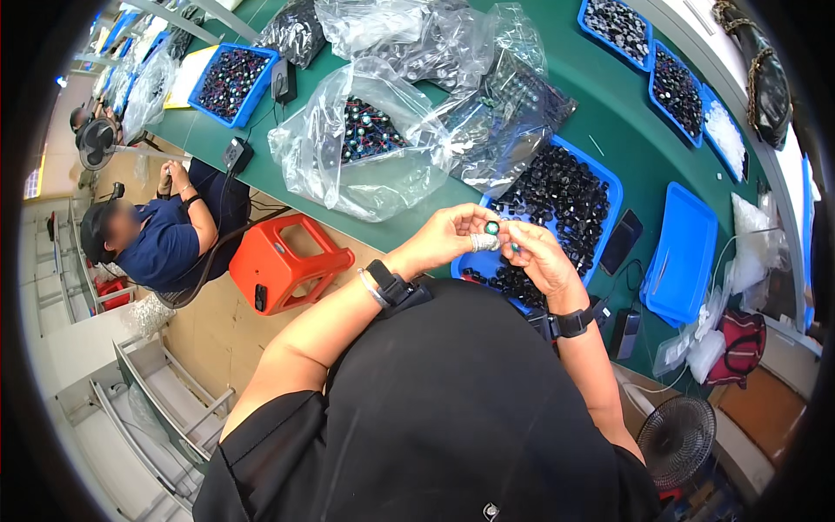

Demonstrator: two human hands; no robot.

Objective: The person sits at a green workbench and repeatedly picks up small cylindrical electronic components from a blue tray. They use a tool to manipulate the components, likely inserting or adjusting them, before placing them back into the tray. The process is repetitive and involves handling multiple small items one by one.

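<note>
My left hand (448, 235) is closed in a pinch on a small round green-faced part (492, 228) with a dark rim. A silvery wrap (484, 243) shows around one of its digits. Right beside it, my right hand (544, 259) is also closed, fingertips together at a tiny teal-coloured piece (515, 248) whose kind I cannot make out. Both hands are over the near left part of a blue tray (616, 196) heaped with small black plastic caps (565, 187). Beyond my left hand lies an open clear plastic bag (348, 187) of small green-faced parts with red and blue bits (370, 130).
More bags (391, 35) lie at the back of the green table (600, 109). A phone (622, 239) and stacked blue trays (677, 252) are to the right. Filled blue trays (674, 91) line the far right. A red stool (283, 261) and a seated person (165, 230) are at left.
</note>
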